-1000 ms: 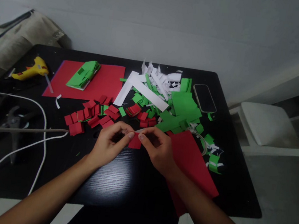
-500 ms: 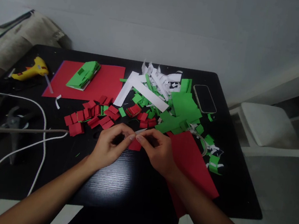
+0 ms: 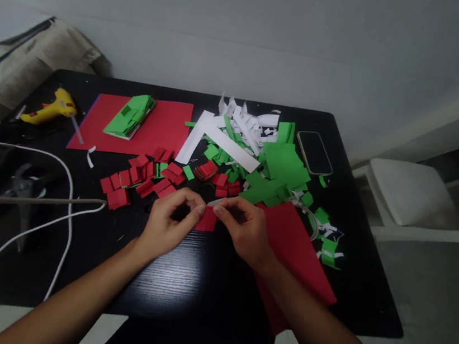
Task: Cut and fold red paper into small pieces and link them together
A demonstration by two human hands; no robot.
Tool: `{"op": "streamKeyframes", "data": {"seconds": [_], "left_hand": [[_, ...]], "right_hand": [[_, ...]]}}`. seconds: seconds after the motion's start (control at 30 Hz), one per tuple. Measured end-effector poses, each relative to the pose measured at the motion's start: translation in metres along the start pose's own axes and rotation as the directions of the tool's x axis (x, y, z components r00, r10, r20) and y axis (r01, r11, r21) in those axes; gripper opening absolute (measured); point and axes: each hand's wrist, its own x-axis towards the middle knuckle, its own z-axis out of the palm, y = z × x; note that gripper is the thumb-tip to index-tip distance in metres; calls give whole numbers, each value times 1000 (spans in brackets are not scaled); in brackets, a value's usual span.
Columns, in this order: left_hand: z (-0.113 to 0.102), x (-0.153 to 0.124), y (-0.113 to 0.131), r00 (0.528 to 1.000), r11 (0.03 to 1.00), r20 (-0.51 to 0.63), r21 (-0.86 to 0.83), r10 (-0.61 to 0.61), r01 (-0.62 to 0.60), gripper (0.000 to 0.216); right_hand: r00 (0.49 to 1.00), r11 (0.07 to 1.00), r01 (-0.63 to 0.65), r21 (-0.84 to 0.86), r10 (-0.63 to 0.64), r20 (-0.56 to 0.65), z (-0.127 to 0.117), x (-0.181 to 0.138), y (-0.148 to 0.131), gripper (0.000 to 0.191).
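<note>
Over the middle of the dark table, my left hand (image 3: 172, 218) pinches the left side of a small red paper piece (image 3: 206, 220). My right hand (image 3: 244, 233) is closed in a pinch at its upper right edge. A pale sliver (image 3: 217, 200), perhaps paper, shows just behind the fingertips; what it belongs to is hidden. Small folded red papers (image 3: 140, 174) lie in a cluster beyond my left hand. A short red stack (image 3: 206, 170) sits straight ahead of the fingers. A large red sheet (image 3: 297, 254) lies partly under my right forearm.
Green paper pieces (image 3: 283, 165) and white scraps (image 3: 244, 126) are heaped at the back. A phone (image 3: 315, 153) lies right of them. At left are a yellow glue gun (image 3: 54, 108), pliers (image 3: 25, 201), a white cable (image 3: 68, 224) and a folded green bundle (image 3: 130, 116) on a red sheet.
My fingertips have moved slightly apart, mainly the right ones to the right. More of the red piece shows between them. The surrounding papers appear unmoved.
</note>
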Motion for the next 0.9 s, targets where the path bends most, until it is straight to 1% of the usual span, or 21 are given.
{"op": "streamKeyframes", "data": {"seconds": [0.17,0.47,0.53,0.6,0.67,0.7,0.8,0.9], "left_hand": [[1,0,-2,999,998,-22,-54,-39,38,9],[0,1,-1,996,994,-4,-75,-84,83,13],[0,2,-1,994,989,-25,-98,-111,108,12],[2,3,-1,987,980,-63,-143,-151,141,11],[3,4,-1,976,964,-99,-204,-194,170,11],[3,4,-1,971,955,-110,-233,-213,183,11],[4,6,1,962,938,-123,-282,-243,201,13],[2,8,2,967,932,-97,-305,-237,198,16]], "right_hand": [[1000,999,-11,32,11,-24,-1,1,0,11],[1000,999,-10,46,11,-24,1,1,-1,10],[999,998,28,62,-26,-20,2,0,0,6],[996,991,87,100,-88,-4,2,-1,2,15],[989,983,133,123,-139,42,1,-2,4,24],[986,983,143,117,-151,70,1,-3,5,25],[985,989,125,76,-133,113,1,-4,5,19],[994,990,49,135,-62,95,1,-2,3,16]]}}
